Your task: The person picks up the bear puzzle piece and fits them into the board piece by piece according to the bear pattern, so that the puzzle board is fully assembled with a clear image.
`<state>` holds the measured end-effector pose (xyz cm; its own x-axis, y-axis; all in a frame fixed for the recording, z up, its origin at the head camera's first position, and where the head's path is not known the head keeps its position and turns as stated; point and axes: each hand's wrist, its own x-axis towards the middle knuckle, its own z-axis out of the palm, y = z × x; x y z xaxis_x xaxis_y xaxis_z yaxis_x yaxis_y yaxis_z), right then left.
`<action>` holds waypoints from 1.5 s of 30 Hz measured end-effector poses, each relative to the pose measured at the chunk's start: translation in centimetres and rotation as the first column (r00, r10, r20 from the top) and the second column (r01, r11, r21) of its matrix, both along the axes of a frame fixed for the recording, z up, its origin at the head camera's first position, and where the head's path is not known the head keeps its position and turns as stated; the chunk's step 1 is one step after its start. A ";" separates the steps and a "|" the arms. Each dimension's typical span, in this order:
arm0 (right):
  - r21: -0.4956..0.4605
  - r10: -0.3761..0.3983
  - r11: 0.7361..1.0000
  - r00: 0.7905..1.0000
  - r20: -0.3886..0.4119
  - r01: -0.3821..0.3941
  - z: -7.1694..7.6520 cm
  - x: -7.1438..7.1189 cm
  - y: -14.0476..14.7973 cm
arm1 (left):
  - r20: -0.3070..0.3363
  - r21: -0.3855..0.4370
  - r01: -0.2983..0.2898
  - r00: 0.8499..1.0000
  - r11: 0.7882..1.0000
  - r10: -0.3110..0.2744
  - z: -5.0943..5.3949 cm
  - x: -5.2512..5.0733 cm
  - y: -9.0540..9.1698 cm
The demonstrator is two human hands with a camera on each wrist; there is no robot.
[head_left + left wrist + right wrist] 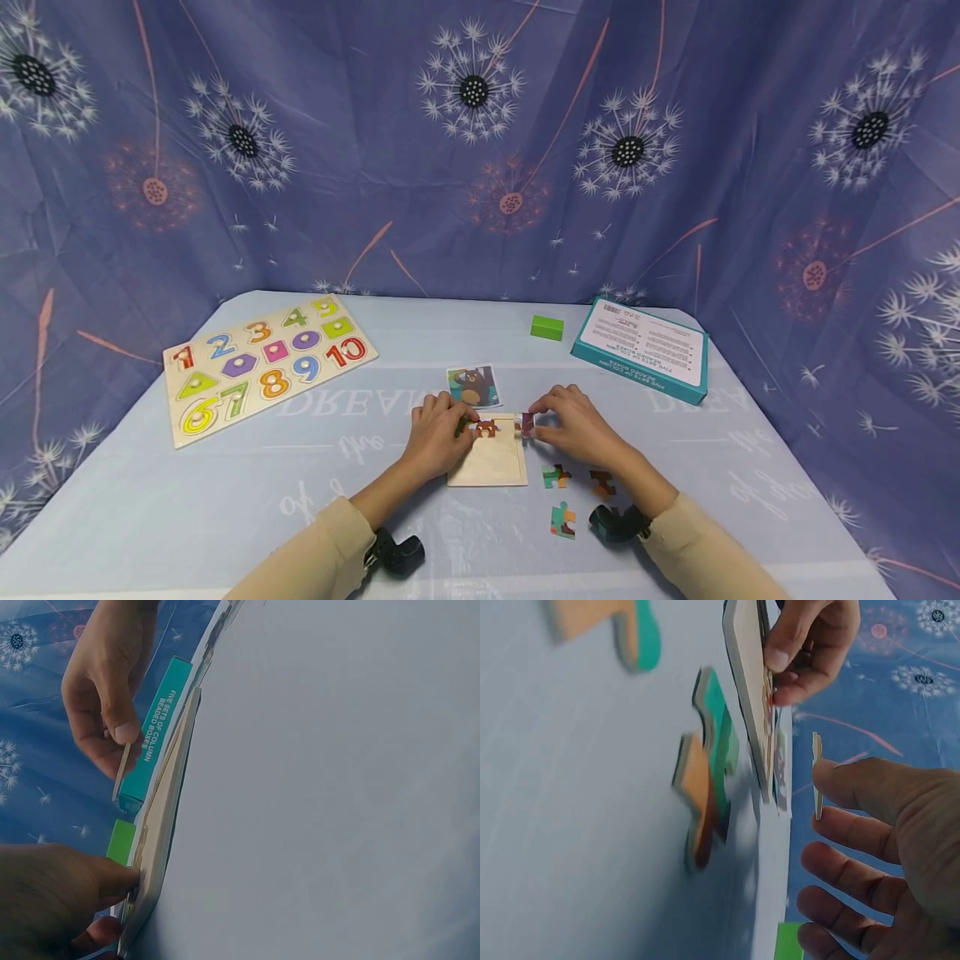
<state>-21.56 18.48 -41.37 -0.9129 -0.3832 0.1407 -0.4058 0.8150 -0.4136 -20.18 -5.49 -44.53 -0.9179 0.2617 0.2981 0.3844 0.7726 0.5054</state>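
Right hand (573, 425): grip clamped thumb-to-finger on a jigsaw piece (528, 424), held just above the far right corner of the tray (487, 462). Left hand (438, 437): bent fingers at a greenish piece (462, 426), far left corner; can't tell pinch or press. Tray's square, shallow, pale wood look. Far row begun: brown face piece (486, 428) looks seated, rest mostly bare. Left to fit: held piece plus loose pieces (563, 520) near right on the tabletop (420, 350). Pieces thin, knobbed, printed faces, pale edges. Glossy-looking bear card (473, 387) lies beyond.
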 end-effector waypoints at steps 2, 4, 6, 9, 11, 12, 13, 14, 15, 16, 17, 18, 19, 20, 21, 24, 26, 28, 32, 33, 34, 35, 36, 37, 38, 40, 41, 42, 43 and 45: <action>0.003 0.004 1.000 1.000 0.005 -0.004 0.0 -0.1 -0.4 | 0.000 0.002 0.002 1.000 1.000 -0.002 0.0 0.0 0.0; 0.006 0.006 1.000 1.000 0.015 -0.006 0.0 -0.2 -0.8 | -0.001 0.004 0.004 1.000 1.000 -0.004 0.0 0.0 0.0; 0.015 0.008 1.000 1.000 0.020 -0.009 0.0 -0.3 -1.2 | -0.002 0.006 0.005 1.000 1.000 -0.005 0.0 0.0 0.0; 0.020 0.019 1.000 0.999 0.026 -0.019 0.0 -0.4 -1.6 | -0.003 0.007 0.006 1.000 1.000 -0.006 -0.1 0.0 0.0; 0.021 0.024 0.999 0.999 0.025 -0.024 -0.1 -0.6 -1.8 | 0.000 0.007 0.006 1.000 1.000 -0.006 -0.1 0.0 0.0; 0.021 0.026 0.999 0.999 0.025 -0.027 -0.2 -0.7 -2.0 | 0.001 0.008 0.006 1.000 1.000 -0.006 -0.1 -0.1 0.0; 0.023 0.028 0.999 0.999 0.023 -0.028 -0.2 -0.7 -2.1 | 0.003 0.010 0.006 1.000 1.000 -0.006 -0.1 -0.1 0.0; 0.026 0.030 0.999 0.999 0.020 -0.030 -0.3 -0.8 -2.2 | 0.004 0.012 0.007 1.000 1.000 -0.007 -0.1 -0.1 0.0; 0.029 0.031 0.999 0.999 0.018 -0.031 -0.3 -0.9 -2.2 | 0.004 0.013 0.007 1.000 1.000 -0.007 -0.1 -0.1 0.0; 0.030 0.032 0.999 0.999 0.014 -0.033 -0.4 -0.9 -2.3 | 0.003 0.013 0.007 1.000 1.000 -0.007 -0.1 -0.1 0.0; 0.034 0.037 0.999 0.999 0.013 -0.037 -0.4 -1.0 -2.3 | 0.003 0.013 0.005 1.000 1.000 -0.005 -0.1 -0.1 0.0; 0.039 0.042 0.998 0.999 0.012 -0.043 -0.5 -1.0 -2.4 | 0.001 0.012 0.002 1.000 1.000 -0.002 -0.1 -0.1 0.0; 0.046 0.047 0.998 0.999 0.010 -0.048 -0.5 -1.0 -2.4 | 0.000 0.011 0.000 1.000 1.000 0.000 -0.1 -0.1 0.0; 0.050 0.053 0.997 0.999 0.009 -0.054 -0.6 -1.0 -2.4 | -0.002 0.009 -0.004 1.000 1.000 0.004 -0.1 -0.1 0.1; 0.054 0.057 0.997 0.998 0.009 -0.058 -0.6 -1.0 -2.5 | -0.001 0.009 -0.006 1.000 1.000 0.006 0.0 0.0 0.1; 0.066 0.068 0.995 0.998 0.007 -0.068 -0.7 -1.0 -2.5 | 0.001 0.009 -0.013 1.000 1.000 0.013 0.0 0.0 0.1; 0.068 0.069 0.995 0.998 0.008 -0.070 -0.8 -1.1 -2.6 | 0.002 0.009 -0.014 1.000 1.000 0.014 0.0 0.0 0.1; 0.071 0.067 0.995 0.998 0.012 -0.068 -0.9 -1.1 -2.6 | 0.003 0.008 -0.015 1.000 1.000 0.015 0.0 0.0 0.1; 0.070 0.065 0.995 0.998 0.023 -0.066 -1.0 -1.1 -2.7 | 0.003 0.006 -0.015 1.000 1.000 0.015 -0.1 0.0 0.1; 0.071 0.065 0.995 0.998 0.026 -0.066 -1.0 -1.1 -2.7 | 0.005 0.007 -0.016 1.000 1.000 0.016 0.0 0.0 0.1; 0.070 0.065 0.995 0.997 0.027 -0.067 -1.0 -1.1 -2.8 | 0.006 0.007 -0.016 1.000 1.000 0.016 0.0 0.0 0.1; 0.070 0.065 0.995 0.997 0.030 -0.067 -0.9 -1.1 -2.8 | 0.005 0.008 -0.015 1.000 1.000 0.015 0.0 0.0 0.1; 0.069 0.063 0.995 0.997 0.033 -0.065 -0.9 -1.1 -2.8 | 0.005 0.010 -0.015 1.000 1.000 0.015 0.0 0.0 0.1; 0.069 0.061 0.996 0.997 0.036 -0.064 -0.9 -1.0 -2.9 | 0.006 0.011 -0.015 1.000 1.000 0.015 0.0 0.0 0.1; 0.070 0.059 0.996 0.998 0.038 -0.062 -0.9 -1.0 -2.9 | 0.006 0.012 -0.014 1.000 1.000 0.014 0.1 0.0 0.1; 0.077 0.055 0.995 0.998 0.037 -0.057 -0.9 -1.1 -2.9 | 0.006 0.012 -0.012 1.000 1.000 0.012 0.1 0.1 0.1; 0.081 0.053 0.995 0.998 0.035 -0.056 -1.0 -1.1 -3.0 | 0.007 0.012 -0.013 1.000 1.000 0.013 0.1 0.1 0.1; 0.084 0.054 0.995 0.998 0.032 -0.057 -1.0 -1.1 -3.0 | 0.006 0.011 -0.013 1.000 1.000 0.013 0.1 0.1 0.1; 0.088 0.056 0.994 0.998 0.027 -0.058 -1.1 -1.1 -3.0 | 0.005 0.009 -0.014 1.000 1.000 0.014 0.1 0.0 0.1; 0.093 0.062 0.994 0.998 0.018 -0.064 -1.1 -1.1 -3.0 | 0.003 0.004 -0.015 1.000 1.000 0.015 0.0 0.0 0.1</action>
<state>-22.69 15.49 -42.50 -0.8883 -0.4507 0.0885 -0.4520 0.8232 -0.3435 -20.16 -5.41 -44.48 -0.9228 0.2463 0.2961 0.3708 0.7764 0.5097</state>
